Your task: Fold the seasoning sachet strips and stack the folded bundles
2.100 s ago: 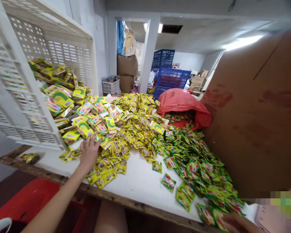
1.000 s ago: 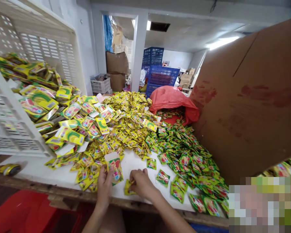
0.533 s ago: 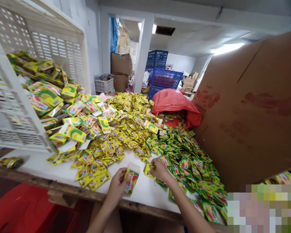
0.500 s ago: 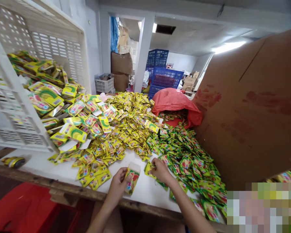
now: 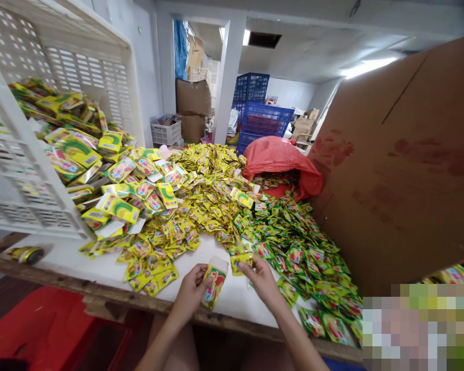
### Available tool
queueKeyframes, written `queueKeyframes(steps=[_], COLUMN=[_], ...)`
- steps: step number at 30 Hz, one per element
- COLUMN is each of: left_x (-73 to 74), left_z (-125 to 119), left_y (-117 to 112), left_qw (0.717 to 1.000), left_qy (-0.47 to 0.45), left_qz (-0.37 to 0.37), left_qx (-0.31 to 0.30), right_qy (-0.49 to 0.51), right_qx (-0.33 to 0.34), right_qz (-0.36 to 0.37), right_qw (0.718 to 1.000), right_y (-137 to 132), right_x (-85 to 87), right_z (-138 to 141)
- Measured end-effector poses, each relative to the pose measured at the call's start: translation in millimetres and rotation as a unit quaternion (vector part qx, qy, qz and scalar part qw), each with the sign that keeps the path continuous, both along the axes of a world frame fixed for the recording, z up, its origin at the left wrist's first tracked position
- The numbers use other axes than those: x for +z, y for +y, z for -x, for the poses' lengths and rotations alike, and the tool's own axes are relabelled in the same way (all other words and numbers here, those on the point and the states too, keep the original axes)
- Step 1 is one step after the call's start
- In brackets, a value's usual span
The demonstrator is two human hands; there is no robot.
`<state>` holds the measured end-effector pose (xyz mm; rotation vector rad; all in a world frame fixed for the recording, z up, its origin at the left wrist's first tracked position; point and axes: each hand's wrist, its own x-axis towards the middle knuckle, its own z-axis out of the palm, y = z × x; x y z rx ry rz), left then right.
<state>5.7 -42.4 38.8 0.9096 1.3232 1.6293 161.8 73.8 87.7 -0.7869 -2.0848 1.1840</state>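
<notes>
My left hand (image 5: 190, 292) is closed round a small yellow carton (image 5: 215, 281), held upright with its white top flap open, just above the table's front edge. My right hand (image 5: 262, 278) pinches a small bunch of yellow sachets (image 5: 241, 259) right beside the carton's open top. A heap of yellow sachets (image 5: 204, 201) covers the middle of the white table (image 5: 100, 268). Green sachets (image 5: 301, 252) spread to the right. Flat yellow cartons (image 5: 116, 206) spill from a tipped white crate (image 5: 27, 154) on the left.
A large brown cardboard sheet (image 5: 402, 170) leans at the right. A red plastic bag (image 5: 282, 162) lies behind the green sachets. A tape roll (image 5: 26, 254) sits at the table's left end. Blue crates (image 5: 263, 111) and boxes stand in the far room. A red bin (image 5: 50, 335) sits below.
My left hand took a carton from the pile and brought it to the front edge. My right hand gathered yellow sachets and has lifted them to the carton's open top.
</notes>
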Motion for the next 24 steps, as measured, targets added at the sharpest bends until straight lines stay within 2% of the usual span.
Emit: queueKeyframes(steps=[3,6,11,16,24], left_x=[1.9,0.7,0.2,3.5,4.7], left_z=[-3,-4,-6,-7,-6], left_y=[-2,-5,-6,-7,-9], left_qw=[1.0,1.0,0.999,0.998,0.999], left_qy=[0.01,0.017,0.035,0.055,0.044], left_qz=[-0.001,-0.001,-0.004,-0.012,-0.018], left_qx=[-0.005,-0.002,0.005,-0.003,-0.006], right_qy=[0.013,-0.041,-0.137,-0.202,-0.113], right_qx=[-0.038,-0.064,-0.031,-0.016,0.011], right_qz=[-0.068,-0.153,-0.229,-0.252,-0.231], right_qw=[0.997,0.985,0.963,0.946,0.966], right_y=[-8,-12,-14,-15,-14], right_x=[-2.2,-7.2,0.7,12.6,13.6], right_z=[20,29,19,15,29])
